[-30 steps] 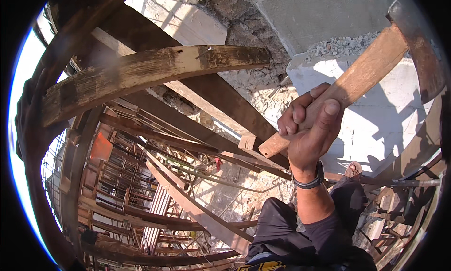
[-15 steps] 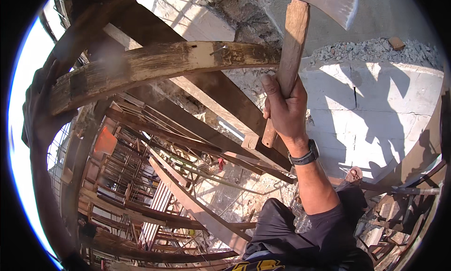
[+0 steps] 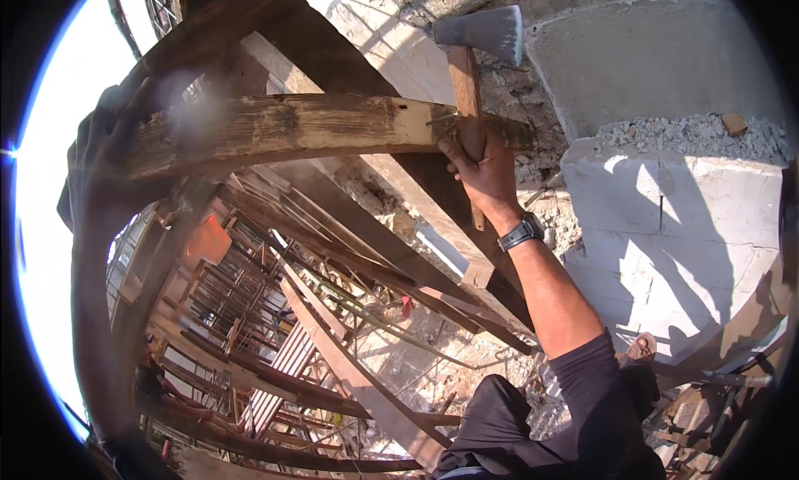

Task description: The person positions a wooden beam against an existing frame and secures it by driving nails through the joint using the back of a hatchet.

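Note:
My right hand (image 3: 483, 170) is closed around the wooden handle of an axe (image 3: 463, 81), held nearly upright with its steel head (image 3: 483, 32) at the top. The handle crosses in front of, or lies against, a weathered wooden board (image 3: 275, 126) near its right end; I cannot tell if they touch. A nail (image 3: 441, 120) sticks from that board just left of the handle. At the shadowed far left, my left hand (image 3: 97, 151) grips the board's other end.
Timber beams (image 3: 399, 201) slope down behind the board. Below are many props and planks (image 3: 349, 363), an orange sheet (image 3: 208, 239) and another person (image 3: 154, 372) at lower left. A white block wall (image 3: 666, 230) with rubble (image 3: 699, 135) on top stands at right, near my foot (image 3: 641, 347).
My right hand has moved the axe leftward from the right side, turning it upright, its head now above the board. The scene has shifted slightly rightward and down in view.

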The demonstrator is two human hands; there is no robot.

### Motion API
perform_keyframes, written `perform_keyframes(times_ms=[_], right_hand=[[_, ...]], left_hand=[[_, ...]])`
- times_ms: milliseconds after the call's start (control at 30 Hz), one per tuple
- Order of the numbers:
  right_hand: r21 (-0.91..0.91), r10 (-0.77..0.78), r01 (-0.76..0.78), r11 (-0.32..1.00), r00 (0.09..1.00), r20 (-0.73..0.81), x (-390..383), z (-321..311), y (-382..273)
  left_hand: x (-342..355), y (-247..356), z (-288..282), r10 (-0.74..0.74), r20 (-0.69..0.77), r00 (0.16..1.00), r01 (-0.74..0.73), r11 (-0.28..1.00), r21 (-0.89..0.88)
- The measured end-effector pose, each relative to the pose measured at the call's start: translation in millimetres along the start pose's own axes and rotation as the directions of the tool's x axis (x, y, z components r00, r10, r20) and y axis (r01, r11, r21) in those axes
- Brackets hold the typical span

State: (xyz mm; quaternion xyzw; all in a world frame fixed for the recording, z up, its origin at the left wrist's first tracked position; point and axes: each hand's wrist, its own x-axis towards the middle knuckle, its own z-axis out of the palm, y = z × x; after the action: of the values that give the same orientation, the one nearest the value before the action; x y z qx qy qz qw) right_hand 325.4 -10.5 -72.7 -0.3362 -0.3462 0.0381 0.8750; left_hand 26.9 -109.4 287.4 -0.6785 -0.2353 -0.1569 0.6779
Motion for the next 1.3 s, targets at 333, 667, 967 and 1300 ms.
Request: perform_keyframes(times_ms=[333, 667, 967, 1300], right_hand=[[-0.089, -0.061, 0.056, 0.994, 0.997, -0.049, 30.1, -22.7, -13.3], [-0.033, -0.033, 0.032, 0.999, 0.999, -0.026, 36.2, -30.0, -5.1], [-0.098, 0.007, -0.008, 0.995, 1.0, -0.018, 28.2, -22.7, -17.9], [-0.079, -0.023, 0.018, 0.997, 0.997, -0.069, 33.4, -31.0, -23.2]], left_hand=[[-13.0, -1.4, 39.3, -0.002, -0.301, 0.954, 0.085, 0.961, 0.263], [-48.6, 100.1, 101.3, 0.059, -0.612, 0.788, -0.172, 0.977, -0.127], [6.1, 83.8, 97.9, 0.092, -0.564, 0.821, -0.105, 0.994, 0.01], [46.5, 137.9, 77.5, 0.347, -0.391, 0.852, -0.309, 0.938, 0.159]])
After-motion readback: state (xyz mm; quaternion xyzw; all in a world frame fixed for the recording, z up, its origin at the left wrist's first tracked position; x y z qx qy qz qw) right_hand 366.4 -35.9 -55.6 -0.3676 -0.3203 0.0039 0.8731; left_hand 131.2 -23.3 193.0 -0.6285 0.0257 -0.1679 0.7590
